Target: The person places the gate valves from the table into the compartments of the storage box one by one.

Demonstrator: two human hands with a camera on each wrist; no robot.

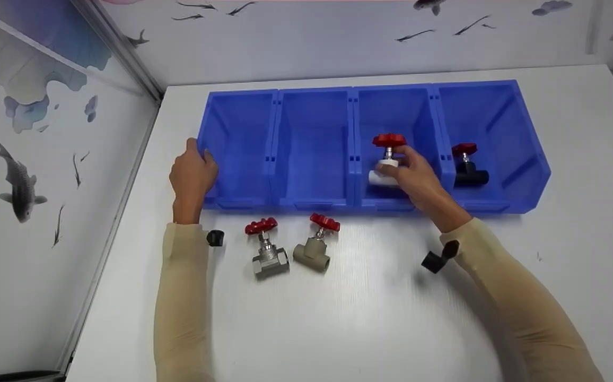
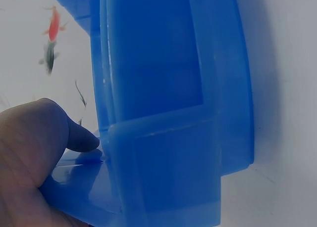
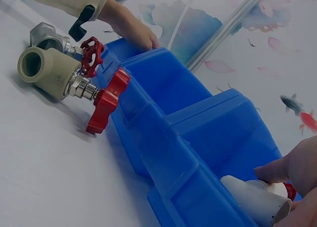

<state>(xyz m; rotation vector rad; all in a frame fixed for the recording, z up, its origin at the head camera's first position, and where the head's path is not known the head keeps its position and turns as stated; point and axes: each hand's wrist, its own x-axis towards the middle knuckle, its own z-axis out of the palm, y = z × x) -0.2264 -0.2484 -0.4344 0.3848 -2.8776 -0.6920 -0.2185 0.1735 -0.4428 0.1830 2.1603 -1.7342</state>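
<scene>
My right hand [image 1: 417, 174] pinches a white plastic valve [image 1: 383, 178] with a red handwheel, inside the third compartment from the left of a row of blue bins [image 1: 314, 201]. In the right wrist view the thumb lies along the white valve body [image 3: 257, 200]. My left hand [image 1: 192, 172] grips the left side wall of the leftmost bin, thumb on the inner side of the rim. A black valve [image 1: 471, 175] with a red handwheel lies in the rightmost bin.
On the white table in front of the bins are a silver metal valve [image 1: 270, 260] and a beige plastic valve [image 1: 313, 252], both with red handwheels. White panels with painted fish stand behind and at the left.
</scene>
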